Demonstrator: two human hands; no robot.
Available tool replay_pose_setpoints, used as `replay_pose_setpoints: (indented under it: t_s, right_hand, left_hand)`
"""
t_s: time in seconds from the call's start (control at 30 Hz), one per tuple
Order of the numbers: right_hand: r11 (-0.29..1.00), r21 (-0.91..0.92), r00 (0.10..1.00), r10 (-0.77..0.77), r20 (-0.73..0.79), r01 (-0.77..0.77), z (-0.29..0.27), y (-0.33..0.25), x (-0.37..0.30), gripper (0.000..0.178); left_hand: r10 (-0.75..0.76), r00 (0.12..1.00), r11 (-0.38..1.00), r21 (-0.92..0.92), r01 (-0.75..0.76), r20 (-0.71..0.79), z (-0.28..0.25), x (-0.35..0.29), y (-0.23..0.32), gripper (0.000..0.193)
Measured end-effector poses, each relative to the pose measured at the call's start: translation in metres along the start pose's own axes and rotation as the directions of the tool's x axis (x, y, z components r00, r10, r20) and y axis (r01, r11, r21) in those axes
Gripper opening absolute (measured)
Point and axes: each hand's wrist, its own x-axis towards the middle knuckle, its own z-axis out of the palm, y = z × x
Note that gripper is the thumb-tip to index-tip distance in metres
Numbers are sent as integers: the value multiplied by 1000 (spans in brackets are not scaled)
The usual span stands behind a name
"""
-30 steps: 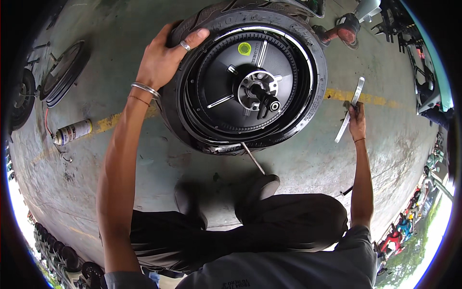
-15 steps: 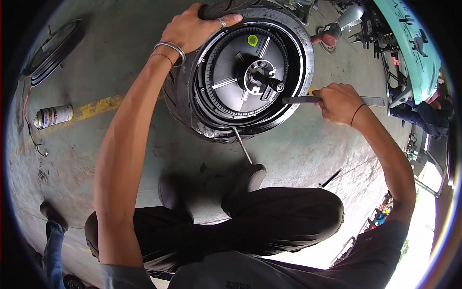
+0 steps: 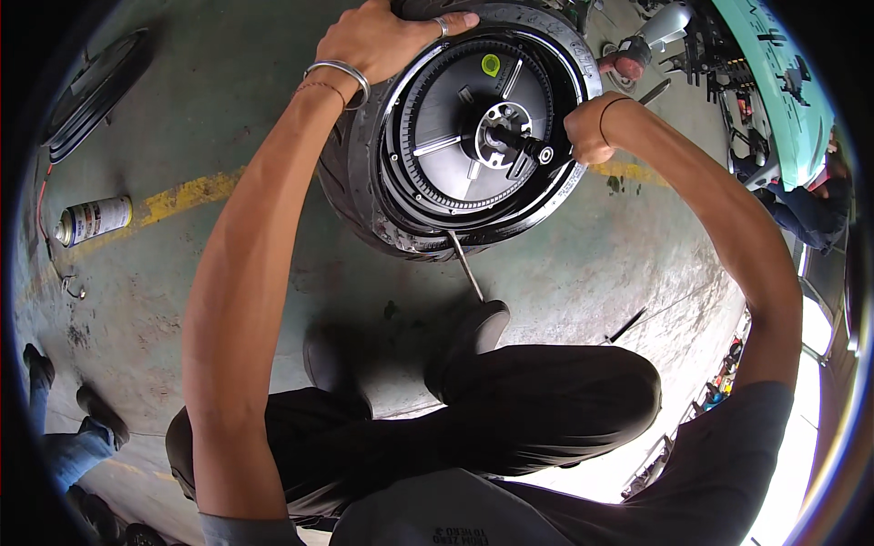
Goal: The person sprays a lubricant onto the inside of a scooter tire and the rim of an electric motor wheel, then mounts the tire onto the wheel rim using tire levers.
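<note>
A black tyre [image 3: 341, 173] sits round a hub-motor wheel [image 3: 455, 109] in front of me, its axle end facing up. My left hand [image 3: 387, 38] grips the tyre's far left part, thumb lying on the sidewall, the other fingers mostly hidden behind it. At the wheel's right edge my right hand [image 3: 592, 132] is closed round a flat metal tyre lever [image 3: 655, 92]. One end of that lever sticks out behind the fist; its front end is hidden at the rim. Another tyre lever [image 3: 466, 267] is tucked under the tyre's near edge, its other end against my shoe [image 3: 487, 323].
A spray can [image 3: 96, 221] lies at left beside a yellow floor line [image 3: 196, 194]. Another wheel [image 3: 96, 100] stands at far left. A red and silver tool [image 3: 628, 61] and a turquoise panel [image 3: 778, 91] are at far right. Another person's legs [image 3: 82, 446] show at lower left.
My right hand has moved up and left to the rim with the lever, which has turned so its back end points up right. At lower left, the other person's legs have shifted.
</note>
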Motion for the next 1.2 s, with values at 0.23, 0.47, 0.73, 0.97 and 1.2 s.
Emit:
replay_pose_setpoints:
  t_s: [0.23, 0.47, 0.73, 0.97, 1.2]
  right_hand:
    - [985, 151, 985, 57, 163, -82, -25, -26, 7, 35]
    - [771, 613, 895, 384, -230, -173, 84, -71, -44, 22]
    - [352, 861, 464, 733, -497, 367, 286, -158, 54, 13]
    - [276, 796, 398, 750, -528, 538, 290, -174, 94, 11]
    - [184, 798, 416, 773, -478, 574, 293, -177, 90, 9]
  left_hand:
    - [6, 999, 999, 37, -4, -42, 2, 1, -3, 111]
    - [279, 960, 949, 153, -275, -5, 12, 18, -24, 107]
    - [70, 995, 997, -20, -72, -70, 11, 7, -9, 106]
    - [94, 952, 980, -143, -140, -290, 20, 0, -10, 100]
    - [-690, 505, 659, -739, 140, -519, 182, -214, -52, 63]
